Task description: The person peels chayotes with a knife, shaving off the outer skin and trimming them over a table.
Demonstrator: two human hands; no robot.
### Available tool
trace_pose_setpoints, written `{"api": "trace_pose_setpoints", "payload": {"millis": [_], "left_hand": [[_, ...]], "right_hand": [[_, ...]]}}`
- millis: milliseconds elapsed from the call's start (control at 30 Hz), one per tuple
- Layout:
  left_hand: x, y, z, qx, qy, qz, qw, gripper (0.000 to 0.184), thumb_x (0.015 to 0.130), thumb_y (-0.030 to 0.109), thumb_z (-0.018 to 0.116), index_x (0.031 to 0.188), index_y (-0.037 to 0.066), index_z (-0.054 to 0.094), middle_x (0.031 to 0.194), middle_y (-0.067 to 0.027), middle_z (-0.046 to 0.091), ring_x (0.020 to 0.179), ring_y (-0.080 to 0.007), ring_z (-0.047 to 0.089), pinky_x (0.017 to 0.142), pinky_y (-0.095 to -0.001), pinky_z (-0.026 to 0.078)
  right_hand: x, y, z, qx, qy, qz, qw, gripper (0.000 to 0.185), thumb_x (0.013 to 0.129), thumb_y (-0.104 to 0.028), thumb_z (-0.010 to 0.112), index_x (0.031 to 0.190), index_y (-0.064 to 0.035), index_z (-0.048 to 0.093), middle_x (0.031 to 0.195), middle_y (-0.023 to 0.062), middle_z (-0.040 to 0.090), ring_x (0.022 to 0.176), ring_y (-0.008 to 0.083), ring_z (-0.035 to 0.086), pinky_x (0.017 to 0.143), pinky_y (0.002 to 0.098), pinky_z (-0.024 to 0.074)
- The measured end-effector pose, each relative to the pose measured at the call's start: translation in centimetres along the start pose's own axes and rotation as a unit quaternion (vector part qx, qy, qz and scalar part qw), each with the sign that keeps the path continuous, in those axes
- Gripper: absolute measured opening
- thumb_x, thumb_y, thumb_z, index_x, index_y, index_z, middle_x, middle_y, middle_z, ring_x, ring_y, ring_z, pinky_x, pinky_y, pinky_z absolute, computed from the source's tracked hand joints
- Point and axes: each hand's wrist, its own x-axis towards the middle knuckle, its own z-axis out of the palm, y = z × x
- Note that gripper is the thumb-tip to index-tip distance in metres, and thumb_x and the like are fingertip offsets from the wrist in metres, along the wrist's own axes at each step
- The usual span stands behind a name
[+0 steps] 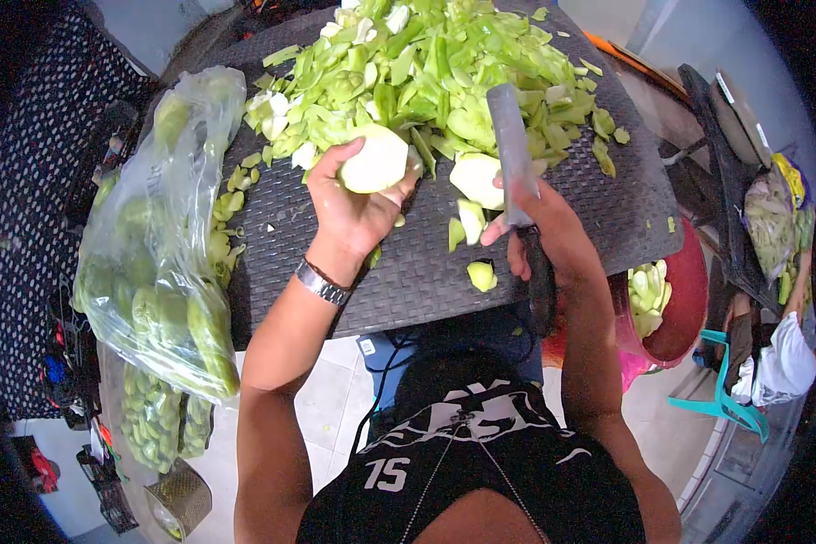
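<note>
A large pale green peeled vegetable (373,160) rests in my left hand (354,201), fingers wrapped round its underside and thumb at its left. My right hand (549,223) is closed on a knife (513,150) with a broad blade and dark handle; the blade points away from me. Beside the blade lies another pale cut piece (477,179), close to my right fingers. Smaller pieces (482,276) lie on the dark woven table (399,286) between my hands. Behind them rises a big heap of green peelings (426,72).
A clear plastic bag of green vegetables (154,272) lies at the table's left. A red tub (686,299) with pale pieces stands below the right edge. Another person's arm (800,288) and a teal stand (721,399) are at the far right.
</note>
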Motion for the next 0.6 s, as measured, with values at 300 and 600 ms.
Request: {"api": "trace_pose_setpoints", "payload": {"millis": [300,600], "left_hand": [[1.0,0.5,-1.0,0.108,-0.081,-0.082,0.987,0.061,0.1,0.057,0.05,0.115,0.0,0.062,0.106,-0.0192,0.071,0.094,-0.0335,0.07,0.09,-0.0483,0.058],[0.8,-0.8,-0.2,0.048,-0.054,-0.028,0.997,0.054,0.103,0.054,0.048,0.104,0.002,0.062,0.101,-0.0188,0.07,0.096,-0.0332,0.07,0.094,-0.0455,0.056]], "right_hand": [[-2.8,1.6,2.7,-0.111,0.002,-0.038,0.993,0.037,0.106,-0.022,0.051,0.139,-0.0052,0.047,0.081,0.0113,0.068,0.051,0.014,0.061,0.044,0.0282,0.0493],[-6.1,1.5,4.1,-0.174,-0.038,0.008,0.984,0.062,0.103,-0.018,0.051,0.161,-0.0169,0.029,0.08,0.0133,0.071,0.055,0.0163,0.066,0.055,0.0324,0.0561]]}}
